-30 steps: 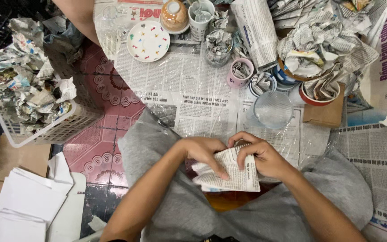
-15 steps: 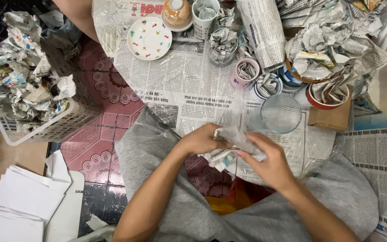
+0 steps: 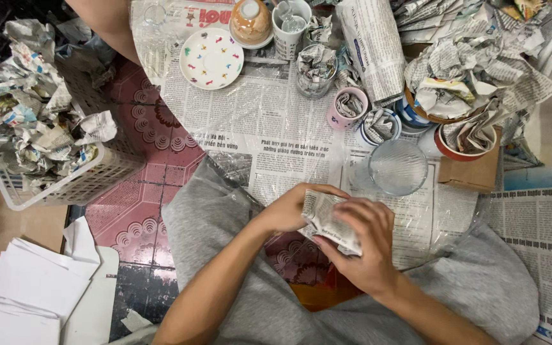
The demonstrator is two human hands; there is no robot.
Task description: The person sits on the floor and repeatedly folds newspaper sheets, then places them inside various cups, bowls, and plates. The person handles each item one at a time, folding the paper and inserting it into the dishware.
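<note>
At the left edge of the frame a white plastic basket (image 3: 78, 185) sits heaped with crumpled newspaper, and right of it, near the top, a white saucer with coloured specks (image 3: 211, 58) lies on the plastic-covered newspaper sheet (image 3: 276, 140). Low in the centre the left hand (image 3: 287, 211) and the right hand (image 3: 364, 246) both have their fingers curled tight around a wad of newspaper (image 3: 328, 218), pressed between them above the grey-clad lap. Just up and right of the hands stands an empty clear glass (image 3: 398, 167), with paper-stuffed cups behind it.
</note>
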